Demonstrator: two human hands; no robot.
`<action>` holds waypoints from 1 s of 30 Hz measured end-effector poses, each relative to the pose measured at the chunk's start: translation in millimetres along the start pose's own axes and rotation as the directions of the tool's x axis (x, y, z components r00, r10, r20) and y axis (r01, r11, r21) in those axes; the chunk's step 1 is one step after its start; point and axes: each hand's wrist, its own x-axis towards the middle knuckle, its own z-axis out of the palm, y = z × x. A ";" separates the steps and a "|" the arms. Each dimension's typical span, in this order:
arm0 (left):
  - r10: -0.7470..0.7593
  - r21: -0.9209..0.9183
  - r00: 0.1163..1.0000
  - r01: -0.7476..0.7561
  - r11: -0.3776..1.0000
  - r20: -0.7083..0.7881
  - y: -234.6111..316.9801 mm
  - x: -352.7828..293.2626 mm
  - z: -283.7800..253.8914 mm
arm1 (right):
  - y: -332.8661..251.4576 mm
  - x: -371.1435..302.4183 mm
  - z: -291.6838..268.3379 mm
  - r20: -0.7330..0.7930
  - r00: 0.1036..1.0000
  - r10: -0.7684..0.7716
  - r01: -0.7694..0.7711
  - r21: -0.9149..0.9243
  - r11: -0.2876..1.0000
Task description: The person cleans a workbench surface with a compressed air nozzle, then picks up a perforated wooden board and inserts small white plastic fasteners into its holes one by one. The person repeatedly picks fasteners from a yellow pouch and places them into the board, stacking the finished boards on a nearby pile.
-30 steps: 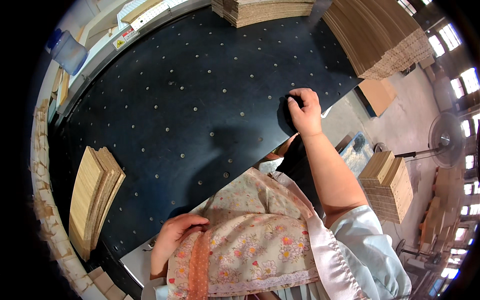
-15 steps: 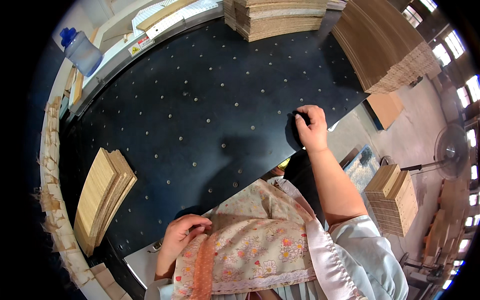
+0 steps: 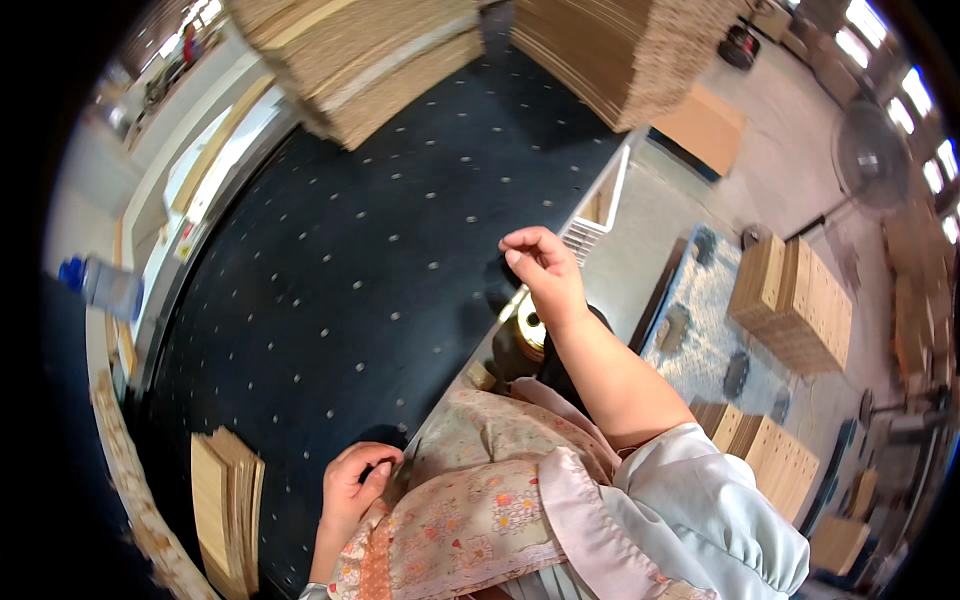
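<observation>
My right hand (image 3: 550, 272) hovers near the right edge of the black table (image 3: 330, 270), its fingers curled loosely toward the thumb and nothing visible in them. At the near edge, close to the flowered apron, my left hand (image 3: 352, 488) is also curled, with no object showing in it. To its left, a small stack of narrow wood boards (image 3: 225, 500) stands on the table. Two tall stacks rise at the far end: wood panels (image 3: 390, 70) on the left and brown panels (image 3: 600, 55) on the right. Neither hand touches any boards.
Right of the table stand a white wire basket (image 3: 600, 205), a cardboard sheet (image 3: 700, 130) and a blue pallet (image 3: 700, 300). Board stacks (image 3: 795, 300) and a standing fan (image 3: 868, 155) are farther right. A blue-capped water bottle (image 3: 105, 287) stands by the left rail.
The view has turned to the right, so the table and stacks have shifted left in the picture. Both hands stay curled and have not taken hold of anything visible.
</observation>
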 end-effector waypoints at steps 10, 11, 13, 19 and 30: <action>0.109 0.660 0.887 -0.412 0.629 0.449 -23.4 64.4 -6.0 | 137.8 -102.7 -52.1 0.355 0.360 0.863 0.164 -0.935 0.315; 0.124 0.678 0.887 -0.424 0.601 0.445 -30.3 63.1 -6.0 | 164.5 -104.4 -43.2 0.330 0.205 0.921 0.241 -0.929 0.280; 0.035 0.683 0.894 -0.366 0.632 0.446 -21.6 60.2 -1.3 | 217.1 -118.4 -29.4 0.255 -0.048 0.966 0.376 -0.891 0.254; 0.120 0.799 0.913 -0.399 0.449 0.389 -77.4 -17.7 -21.2 | 272.4 -150.6 -21.8 0.150 -0.189 0.970 0.415 -0.883 0.218; -0.263 0.722 0.838 -0.204 0.662 0.478 -43.9 -9.5 -28.8 | 274.9 -116.2 -38.8 0.056 -0.155 0.986 0.366 -0.924 0.110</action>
